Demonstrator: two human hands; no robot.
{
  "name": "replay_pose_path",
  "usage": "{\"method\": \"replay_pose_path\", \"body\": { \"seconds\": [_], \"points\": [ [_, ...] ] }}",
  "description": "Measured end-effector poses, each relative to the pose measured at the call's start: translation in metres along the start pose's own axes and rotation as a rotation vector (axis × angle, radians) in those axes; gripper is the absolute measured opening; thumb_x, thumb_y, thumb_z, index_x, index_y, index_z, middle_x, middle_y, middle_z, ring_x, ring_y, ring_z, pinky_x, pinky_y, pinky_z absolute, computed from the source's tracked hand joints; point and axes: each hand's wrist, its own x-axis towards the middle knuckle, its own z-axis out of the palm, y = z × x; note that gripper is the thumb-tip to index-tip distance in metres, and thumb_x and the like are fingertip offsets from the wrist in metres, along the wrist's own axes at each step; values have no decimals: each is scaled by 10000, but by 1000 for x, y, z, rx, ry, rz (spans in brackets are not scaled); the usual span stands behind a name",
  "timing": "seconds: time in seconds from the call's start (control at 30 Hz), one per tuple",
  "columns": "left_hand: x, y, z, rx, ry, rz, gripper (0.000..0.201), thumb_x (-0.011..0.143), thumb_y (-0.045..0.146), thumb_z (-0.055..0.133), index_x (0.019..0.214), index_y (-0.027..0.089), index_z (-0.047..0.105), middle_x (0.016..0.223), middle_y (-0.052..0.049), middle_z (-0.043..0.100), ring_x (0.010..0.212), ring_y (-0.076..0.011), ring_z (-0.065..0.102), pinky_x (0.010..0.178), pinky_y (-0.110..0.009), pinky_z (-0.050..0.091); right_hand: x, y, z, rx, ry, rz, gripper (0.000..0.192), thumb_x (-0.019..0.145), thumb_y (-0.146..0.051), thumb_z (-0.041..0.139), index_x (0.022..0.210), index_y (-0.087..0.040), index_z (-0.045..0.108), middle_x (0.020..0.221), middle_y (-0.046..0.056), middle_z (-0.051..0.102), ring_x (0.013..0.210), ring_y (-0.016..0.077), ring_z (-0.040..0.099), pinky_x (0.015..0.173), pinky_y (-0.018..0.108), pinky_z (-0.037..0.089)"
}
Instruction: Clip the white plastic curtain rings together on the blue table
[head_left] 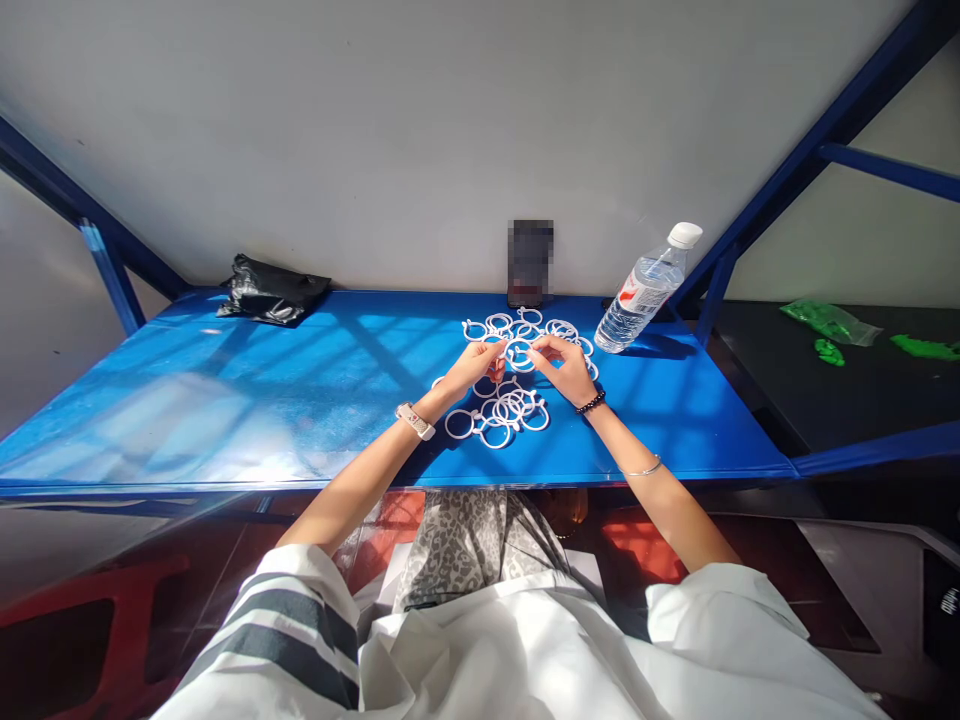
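Note:
Between my two hands is a white plastic ring (520,356) with a small knob or tab on it. My left hand (480,362) pinches its left edge, fingers closed. From the right, my right hand (562,366) grips the same ring between thumb and fingertips. Behind the hands lies a loose group of similar white rings (561,328), partly covered by my fingers. Nearer to me, a second overlapping pile of white rings (511,408) lies on the blue table (300,410).
A clear water bottle (642,292) with a white cap stands at the back right. A dark phone-like object (529,262) leans on the wall behind the rings. At the back left lies a black plastic bag (274,290). Blue frame bars (724,270) rise at both sides.

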Motion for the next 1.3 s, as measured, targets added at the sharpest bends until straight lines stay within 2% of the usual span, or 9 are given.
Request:
{"method": "replay_pose_path", "body": {
  "seconds": [0.23, 0.37, 0.53, 0.83, 0.97, 1.07, 1.13, 1.23, 1.3],
  "points": [
    [0, 0, 1, 12, -13, 49, 472, 862, 508, 523, 556, 149, 499, 480, -12, 534, 453, -83, 494, 499, -209, 417, 1, -4, -1, 79, -34, 120, 301, 807, -475, 615, 681, -202, 589, 661, 12, 625, 589, 158, 592, 603, 319, 523],
    [-1, 2, 2, 11, -38, 77, 407, 842, 500, 556, 631, 155, 506, 491, 11, 531, 464, -83, 501, 503, -204, 419, 1, -4, -1, 92, -47, 132, 334, 805, -480, 622, 626, -202, 573, 621, 2, 615, 559, 145, 577, 587, 306, 518],
    [-3, 4, 2, 33, -53, 86, 379, 819, 465, 591, 629, 153, 490, 500, 18, 528, 471, -77, 492, 517, -203, 419, 1, -1, -1, 93, -63, 139, 351, 797, -488, 631, 605, -201, 566, 599, -1, 601, 537, 143, 566, 582, 307, 514],
    [-2, 4, 2, 39, -51, 80, 373, 818, 447, 576, 609, 151, 489, 504, 14, 526, 464, -72, 486, 525, -202, 423, 1, -2, -1, 135, -72, 162, 347, 811, -493, 612, 624, -205, 561, 607, 2, 598, 553, 152, 579, 562, 305, 519],
    [-3, 5, 2, 32, -44, 66, 372, 815, 437, 563, 589, 154, 477, 499, 11, 527, 463, -70, 488, 523, -197, 426, 1, -3, -2, 121, -52, 147, 250, 844, -435, 564, 729, -214, 578, 615, -12, 596, 565, 147, 582, 581, 298, 515],
    [-3, 6, 3, 27, -32, 47, 351, 811, 413, 551, 582, 156, 480, 492, 8, 530, 464, -72, 483, 525, -199, 433, 1, -3, -2, 121, -34, 143, 153, 835, -364, 556, 870, -226, 611, 671, -11, 620, 586, 146, 589, 600, 299, 517],
    [-3, 5, 3, 25, -24, 33, 343, 809, 396, 544, 572, 156, 481, 487, 6, 528, 468, -73, 481, 537, -204, 443, 1, -3, -2, 120, -39, 126, 159, 814, -325, 559, 927, -231, 619, 771, 10, 660, 650, 158, 614, 622, 305, 529],
    [-2, 4, 3, 7, -13, 24, 332, 797, 373, 543, 556, 156, 473, 485, 6, 521, 465, -70, 472, 546, -208, 447, 0, -4, -2, 101, -69, 77, 179, 788, -285, 562, 944, -229, 628, 947, 46, 687, 797, 190, 645, 648, 314, 544],
    [-2, 3, 3, -14, -11, 23, 320, 791, 360, 542, 556, 155, 469, 484, 10, 511, 459, -67, 462, 541, -208, 439, 0, -4, -1, 69, -82, 52, 179, 784, -275, 566, 941, -225, 639, 996, 55, 687, 833, 199, 646, 660, 320, 546]
  ]
}}
